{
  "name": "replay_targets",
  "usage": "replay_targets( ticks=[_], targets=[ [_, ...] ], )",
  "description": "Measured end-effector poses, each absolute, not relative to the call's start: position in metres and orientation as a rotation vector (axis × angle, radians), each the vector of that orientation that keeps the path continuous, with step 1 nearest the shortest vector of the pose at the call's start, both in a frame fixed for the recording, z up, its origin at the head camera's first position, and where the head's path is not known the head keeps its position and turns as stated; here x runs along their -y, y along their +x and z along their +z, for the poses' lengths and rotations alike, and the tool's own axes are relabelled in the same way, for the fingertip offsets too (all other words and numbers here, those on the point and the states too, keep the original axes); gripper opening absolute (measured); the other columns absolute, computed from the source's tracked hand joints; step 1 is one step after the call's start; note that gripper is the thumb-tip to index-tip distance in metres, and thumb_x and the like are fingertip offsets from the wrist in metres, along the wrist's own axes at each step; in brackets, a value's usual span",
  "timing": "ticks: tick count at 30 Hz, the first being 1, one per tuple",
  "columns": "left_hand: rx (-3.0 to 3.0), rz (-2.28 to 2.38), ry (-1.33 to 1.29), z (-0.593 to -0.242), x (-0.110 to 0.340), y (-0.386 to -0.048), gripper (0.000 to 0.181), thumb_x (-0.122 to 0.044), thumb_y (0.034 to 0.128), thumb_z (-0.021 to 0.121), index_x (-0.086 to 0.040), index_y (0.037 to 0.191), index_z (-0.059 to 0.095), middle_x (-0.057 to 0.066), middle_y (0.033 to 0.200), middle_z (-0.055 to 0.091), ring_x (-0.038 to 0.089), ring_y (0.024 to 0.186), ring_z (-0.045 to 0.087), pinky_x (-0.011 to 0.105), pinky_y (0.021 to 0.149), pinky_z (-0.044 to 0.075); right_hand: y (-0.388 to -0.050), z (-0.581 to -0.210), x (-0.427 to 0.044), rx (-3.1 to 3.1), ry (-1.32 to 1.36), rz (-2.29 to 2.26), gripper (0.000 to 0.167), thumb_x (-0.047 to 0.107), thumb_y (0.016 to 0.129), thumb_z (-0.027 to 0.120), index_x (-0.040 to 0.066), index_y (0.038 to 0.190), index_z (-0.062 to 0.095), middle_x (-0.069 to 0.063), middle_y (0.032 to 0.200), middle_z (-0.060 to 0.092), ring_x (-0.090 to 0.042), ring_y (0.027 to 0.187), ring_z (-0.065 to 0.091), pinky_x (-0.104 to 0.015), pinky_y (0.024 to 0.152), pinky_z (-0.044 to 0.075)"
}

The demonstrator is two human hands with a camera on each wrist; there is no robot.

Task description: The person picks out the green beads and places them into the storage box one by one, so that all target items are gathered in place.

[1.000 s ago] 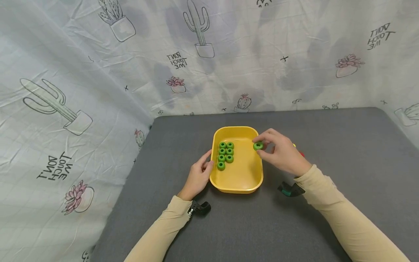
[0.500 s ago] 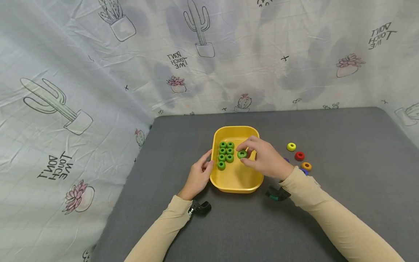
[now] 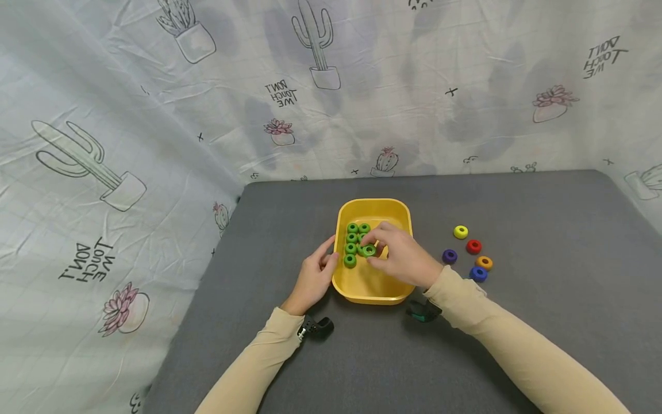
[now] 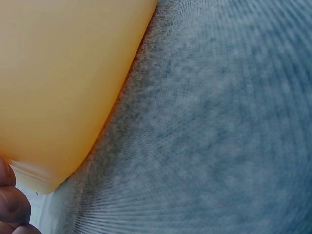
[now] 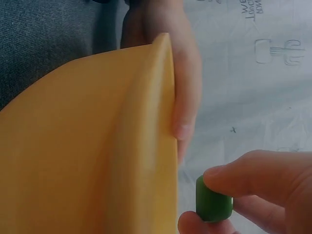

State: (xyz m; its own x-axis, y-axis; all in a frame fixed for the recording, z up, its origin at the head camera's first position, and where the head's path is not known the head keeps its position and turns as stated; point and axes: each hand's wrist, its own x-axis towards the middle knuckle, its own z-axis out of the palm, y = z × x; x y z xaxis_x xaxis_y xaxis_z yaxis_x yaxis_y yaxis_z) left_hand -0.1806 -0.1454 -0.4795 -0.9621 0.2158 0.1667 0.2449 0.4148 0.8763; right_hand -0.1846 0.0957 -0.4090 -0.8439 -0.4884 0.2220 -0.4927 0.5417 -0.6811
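A yellow plastic bin (image 3: 373,284) stands on the grey table, with several green beads (image 3: 350,261) lined up in two columns along its left inner side. My right hand (image 3: 405,256) reaches over the bin and pinches one green bead (image 3: 368,250) between thumb and fingers, beside the right-hand column; it partly covers the beads there. In the right wrist view that bead (image 5: 213,200) shows as a short green cylinder in the fingertips. My left hand (image 3: 309,282) rests against the outside of the bin's left wall, its fingers (image 5: 185,97) stretched along it.
Right of the bin lie loose beads: yellow (image 3: 460,232), red (image 3: 473,246), orange (image 3: 484,263), blue (image 3: 478,273) and purple (image 3: 449,256). A cactus-print cloth (image 3: 393,103) hangs behind and to the left of the table (image 3: 331,374).
My right hand has carried the green bead left from the bin's right rim to the green columns, uncovering the loose coloured beads. The left hand has stayed at the bin.
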Motion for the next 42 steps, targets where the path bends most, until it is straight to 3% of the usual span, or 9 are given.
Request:
replay_targets(
  ticks=[11, 25, 34, 42],
  targets=[
    [2.622, -1.618, -0.412, -0.48, 0.146, -0.181, 0.048, -0.018, 0.1099, 0.053, -0.012, 0.157, 0.048, -0.002, 0.069, 0.05, 0.007, 0.059, 0.045, 0.021, 0.06, 0.039, -0.19, -0.418, -0.086, 2.835, 0.856, 1.153, 0.025, 0.001, 0.087, 0.077, 0.007, 0.111, 0.074, -0.007, 0.105, 0.064, -0.023, 0.086, 0.064, -0.031, 0.077, 0.054],
    [2.602, -1.656, -0.431, -0.48, 0.145, -0.18, 0.047, -0.018, 0.1103, 0.053, -0.015, 0.157, 0.048, -0.002, 0.068, 0.05, 0.008, 0.057, 0.044, 0.021, 0.058, 0.038, -0.198, -0.43, -0.08, 2.885, 0.855, 1.018, 0.023, 0.005, 0.086, 0.084, 0.004, 0.108, 0.077, -0.008, 0.099, 0.07, -0.02, 0.082, 0.064, -0.033, 0.078, 0.056],
    [2.603, -1.664, -0.424, -0.477, 0.145, -0.179, 0.048, -0.019, 0.1103, 0.053, -0.016, 0.158, 0.047, -0.001, 0.068, 0.051, 0.009, 0.056, 0.045, 0.021, 0.057, 0.039, -0.201, -0.43, -0.071, 2.97, 0.81, 0.918, 0.022, 0.007, 0.086, 0.083, 0.003, 0.107, 0.077, -0.009, 0.099, 0.07, -0.02, 0.084, 0.06, -0.038, 0.084, 0.056],
    [2.606, -1.659, -0.443, -0.478, 0.147, -0.179, 0.047, -0.02, 0.111, 0.051, -0.014, 0.158, 0.047, 0.009, 0.074, 0.06, 0.011, 0.06, 0.05, 0.022, 0.06, 0.042, -0.203, -0.437, -0.064, 3.002, 0.802, 0.866, 0.02, 0.008, 0.087, 0.083, 0.003, 0.106, 0.076, -0.011, 0.103, 0.069, -0.024, 0.09, 0.062, -0.042, 0.093, 0.056]
  ],
)
